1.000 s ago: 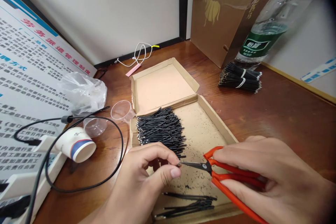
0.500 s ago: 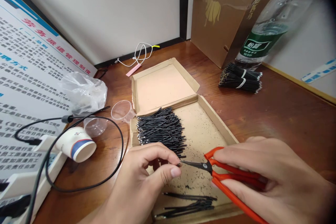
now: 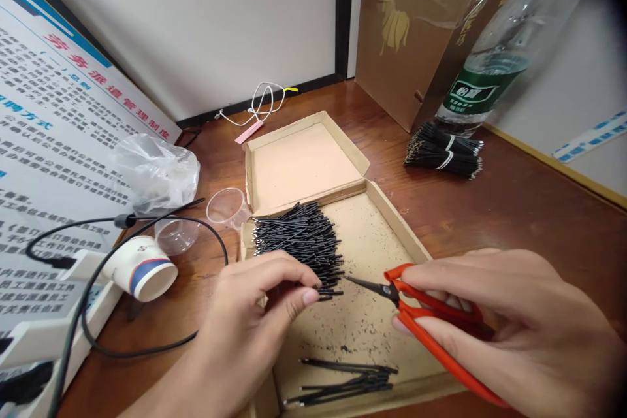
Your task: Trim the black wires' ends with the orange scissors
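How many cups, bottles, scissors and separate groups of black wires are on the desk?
Cups: 3, one paper cup and two clear cups
Bottles: 1, bottle
Scissors: 1, scissors
Wire groups: 3, big pile, small pile, tied bundles
Total: 8

My bench: brown wooden tabletop [image 3: 514, 209], glossy under even light. White wall [image 3: 206, 19] behind me, black vertical strip [image 3: 341, 10] in it. Printed notice board [image 3: 44, 137] leaning left (blue header, red characters).
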`<state>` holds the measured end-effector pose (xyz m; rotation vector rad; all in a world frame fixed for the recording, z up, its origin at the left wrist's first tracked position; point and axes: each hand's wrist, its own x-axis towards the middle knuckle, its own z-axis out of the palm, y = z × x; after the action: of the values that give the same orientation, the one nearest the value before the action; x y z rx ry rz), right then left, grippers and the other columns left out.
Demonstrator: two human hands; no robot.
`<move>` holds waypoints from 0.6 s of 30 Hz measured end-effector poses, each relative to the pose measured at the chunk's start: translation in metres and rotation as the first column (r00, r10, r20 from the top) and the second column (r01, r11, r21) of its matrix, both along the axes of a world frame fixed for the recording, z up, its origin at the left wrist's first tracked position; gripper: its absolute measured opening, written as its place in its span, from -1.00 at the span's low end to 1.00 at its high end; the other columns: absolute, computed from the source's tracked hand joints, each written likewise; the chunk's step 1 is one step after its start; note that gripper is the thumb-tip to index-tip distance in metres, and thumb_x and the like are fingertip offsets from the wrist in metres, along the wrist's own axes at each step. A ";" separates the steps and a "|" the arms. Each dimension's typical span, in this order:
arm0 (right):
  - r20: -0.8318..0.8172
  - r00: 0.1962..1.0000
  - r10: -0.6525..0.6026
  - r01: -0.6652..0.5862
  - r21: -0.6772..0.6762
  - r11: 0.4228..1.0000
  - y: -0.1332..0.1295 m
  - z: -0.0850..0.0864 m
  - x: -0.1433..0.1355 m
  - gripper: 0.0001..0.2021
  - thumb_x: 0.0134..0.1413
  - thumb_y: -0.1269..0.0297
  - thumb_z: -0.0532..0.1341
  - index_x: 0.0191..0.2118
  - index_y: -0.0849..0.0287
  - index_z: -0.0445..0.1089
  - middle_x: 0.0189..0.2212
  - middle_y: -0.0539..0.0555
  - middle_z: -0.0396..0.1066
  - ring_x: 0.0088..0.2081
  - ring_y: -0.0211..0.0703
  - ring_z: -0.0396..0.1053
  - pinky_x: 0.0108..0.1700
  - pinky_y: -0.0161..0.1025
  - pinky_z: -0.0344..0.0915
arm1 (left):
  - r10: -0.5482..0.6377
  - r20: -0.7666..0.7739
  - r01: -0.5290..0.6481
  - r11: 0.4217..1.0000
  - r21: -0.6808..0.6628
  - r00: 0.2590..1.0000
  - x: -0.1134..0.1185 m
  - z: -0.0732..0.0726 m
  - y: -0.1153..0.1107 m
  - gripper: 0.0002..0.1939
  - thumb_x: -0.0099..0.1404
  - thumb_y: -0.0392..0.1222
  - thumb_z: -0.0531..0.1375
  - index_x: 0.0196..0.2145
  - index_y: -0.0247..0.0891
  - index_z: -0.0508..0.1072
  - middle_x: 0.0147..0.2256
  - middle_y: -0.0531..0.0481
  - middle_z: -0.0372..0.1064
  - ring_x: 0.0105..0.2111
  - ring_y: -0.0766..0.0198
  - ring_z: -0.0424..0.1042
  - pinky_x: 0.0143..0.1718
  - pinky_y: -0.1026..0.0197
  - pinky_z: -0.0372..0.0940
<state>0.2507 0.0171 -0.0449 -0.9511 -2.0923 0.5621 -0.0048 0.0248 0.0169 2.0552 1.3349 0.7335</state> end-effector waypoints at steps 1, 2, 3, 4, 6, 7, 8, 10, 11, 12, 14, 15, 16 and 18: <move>-0.012 1.000 -0.009 0.010 0.010 1.000 0.001 0.001 0.001 -0.76 0.33 0.45 0.14 -0.40 0.09 0.34 -0.53 0.02 0.43 -0.59 -0.20 0.28 -0.53 -0.19 0.05 | -0.024 -0.071 0.030 0.996 0.083 0.997 -0.002 0.000 0.006 -0.83 0.35 -0.46 0.27 -0.36 -0.26 0.56 -0.42 0.05 0.57 -0.43 0.32 0.51 -0.37 0.33 0.32; -0.012 1.000 -0.012 0.012 0.011 1.000 0.002 0.002 0.002 -0.77 0.32 0.46 0.15 -0.40 0.08 0.33 -0.56 0.00 0.40 -0.61 -0.22 0.24 -0.54 -0.20 0.05 | -0.037 -0.147 0.061 0.985 0.162 0.988 -0.004 -0.002 0.013 -0.83 0.35 -0.48 0.25 -0.33 -0.27 0.56 -0.40 0.03 0.56 -0.42 0.31 0.51 -0.35 0.32 0.33; -0.014 1.000 -0.011 0.012 0.016 1.000 0.004 0.004 0.002 -0.77 0.32 0.46 0.16 -0.40 0.08 0.32 -0.58 -0.02 0.37 -0.63 -0.24 0.18 -0.56 -0.21 0.04 | -0.027 -0.219 0.080 0.968 0.239 0.975 -0.005 -0.004 0.021 -0.83 0.36 -0.47 0.23 -0.32 -0.28 0.56 -0.38 -0.01 0.57 -0.40 0.28 0.51 -0.33 0.28 0.34; -0.017 1.000 -0.010 0.010 0.020 1.000 0.005 0.005 0.002 -0.76 0.32 0.45 0.17 -0.41 0.08 0.31 -0.61 -0.03 0.33 -0.65 -0.25 0.13 -0.57 -0.21 0.03 | 0.008 -0.311 0.087 0.954 0.288 0.950 -0.005 -0.008 0.030 -0.83 0.37 -0.46 0.22 -0.31 -0.29 0.57 -0.35 -0.05 0.58 -0.38 0.24 0.52 -0.31 0.25 0.34; -0.026 0.999 -0.018 0.018 0.025 1.000 0.008 0.008 0.002 -0.75 0.32 0.44 0.18 -0.43 0.08 0.29 -0.62 -0.04 0.31 -0.65 -0.26 0.11 -0.58 -0.22 0.03 | 0.036 -0.402 0.097 0.947 0.305 0.915 -0.005 -0.017 0.048 -0.86 0.37 -0.45 0.24 -0.30 -0.29 0.58 -0.33 -0.07 0.58 -0.37 0.19 0.52 -0.30 0.20 0.34; -0.034 0.999 -0.026 0.027 0.027 0.999 0.010 0.009 0.001 -0.75 0.32 0.44 0.19 -0.43 0.08 0.28 -0.62 -0.04 0.31 -0.64 -0.27 0.12 -0.58 -0.22 0.03 | 0.038 -0.413 0.097 0.948 0.302 0.910 -0.004 -0.022 0.055 -0.85 0.36 -0.46 0.24 -0.30 -0.30 0.58 -0.32 -0.08 0.58 -0.35 0.16 0.53 -0.28 0.18 0.35; -0.042 0.998 -0.037 0.039 0.028 0.999 0.011 0.009 0.001 -0.75 0.31 0.43 0.19 -0.43 0.08 0.28 -0.61 -0.04 0.32 -0.64 -0.27 0.13 -0.58 -0.22 0.03 | 0.038 -0.420 0.098 0.949 0.298 0.907 -0.002 -0.027 0.060 -0.86 0.36 -0.46 0.24 -0.29 -0.32 0.58 -0.29 -0.12 0.58 -0.32 0.12 0.54 -0.26 0.15 0.36; -0.060 0.997 -0.052 0.054 0.038 0.998 0.014 0.009 0.000 -0.75 0.30 0.41 0.22 -0.44 0.10 0.30 -0.62 -0.06 0.28 -0.64 -0.29 0.09 -0.58 -0.23 0.00 | 0.031 -0.418 0.103 0.950 0.295 0.908 0.000 -0.034 0.064 -0.87 0.36 -0.47 0.24 -0.27 -0.35 0.58 -0.25 -0.17 0.58 -0.27 0.06 0.54 -0.22 0.09 0.37; -0.075 0.996 -0.055 0.059 0.046 0.997 0.015 0.008 0.000 -0.75 0.29 0.40 0.24 -0.45 0.11 0.31 -0.63 -0.07 0.24 -0.64 -0.31 0.06 -0.59 -0.23 -0.02 | 0.027 -0.414 0.108 0.948 0.298 0.910 0.001 -0.036 0.061 -0.88 0.36 -0.46 0.24 -0.25 -0.36 0.58 -0.23 -0.19 0.57 -0.26 0.04 0.54 -0.21 0.07 0.37; -0.088 0.995 -0.054 0.059 0.047 0.997 0.016 0.007 0.000 -0.75 0.29 0.39 0.27 -0.45 0.12 0.32 -0.63 -0.08 0.21 -0.64 -0.32 0.04 -0.59 -0.24 -0.03 | 0.021 -0.409 0.115 0.945 0.305 0.912 0.002 -0.037 0.056 -0.88 0.37 -0.45 0.23 -0.23 -0.36 0.57 -0.22 -0.19 0.56 -0.25 0.04 0.53 -0.21 0.06 0.37; -0.112 0.992 -0.053 0.058 0.044 0.997 0.016 0.005 0.000 -0.74 0.27 0.38 0.30 -0.46 0.13 0.33 -0.62 -0.09 0.19 -0.63 -0.34 0.03 -0.59 -0.25 -0.04 | -0.029 -0.385 0.154 0.942 0.297 0.922 0.004 -0.036 0.038 -0.88 0.41 -0.41 0.20 -0.21 -0.34 0.56 -0.22 -0.16 0.54 -0.25 0.07 0.52 -0.21 0.07 0.37; -0.116 0.992 -0.055 0.059 0.036 0.998 0.016 0.004 0.000 -0.74 0.26 0.38 0.31 -0.47 0.14 0.33 -0.62 -0.09 0.19 -0.62 -0.34 0.03 -0.58 -0.26 -0.04 | -0.078 -0.375 0.192 0.941 0.277 0.924 0.005 -0.034 0.027 -0.87 0.44 -0.39 0.18 -0.21 -0.33 0.55 -0.23 -0.13 0.52 -0.27 0.10 0.51 -0.22 0.10 0.37; -0.116 0.992 -0.056 0.059 0.028 0.998 0.015 0.004 0.001 -0.73 0.25 0.40 0.32 -0.48 0.14 0.32 -0.62 -0.09 0.19 -0.62 -0.34 0.04 -0.58 -0.26 -0.03 | -0.185 -0.335 0.265 0.941 0.209 0.924 0.007 -0.033 0.016 -0.84 0.46 -0.38 0.14 -0.21 -0.33 0.54 -0.24 -0.11 0.49 -0.29 0.13 0.49 -0.24 0.13 0.37; -0.116 0.992 -0.055 0.058 0.023 0.998 0.015 0.004 0.001 -0.71 0.24 0.41 0.32 -0.49 0.15 0.30 -0.61 -0.09 0.18 -0.61 -0.35 0.03 -0.58 -0.27 -0.01 | -0.360 -0.279 0.371 0.928 -0.014 0.890 0.012 -0.031 -0.004 -0.83 0.49 -0.35 0.12 -0.21 -0.31 0.52 -0.26 -0.07 0.45 -0.33 0.18 0.46 -0.33 0.18 0.33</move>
<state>0.2515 0.0322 -0.0410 -0.9376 -1.9597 0.5458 0.0069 0.0205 -0.0145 2.4175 1.0251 0.3146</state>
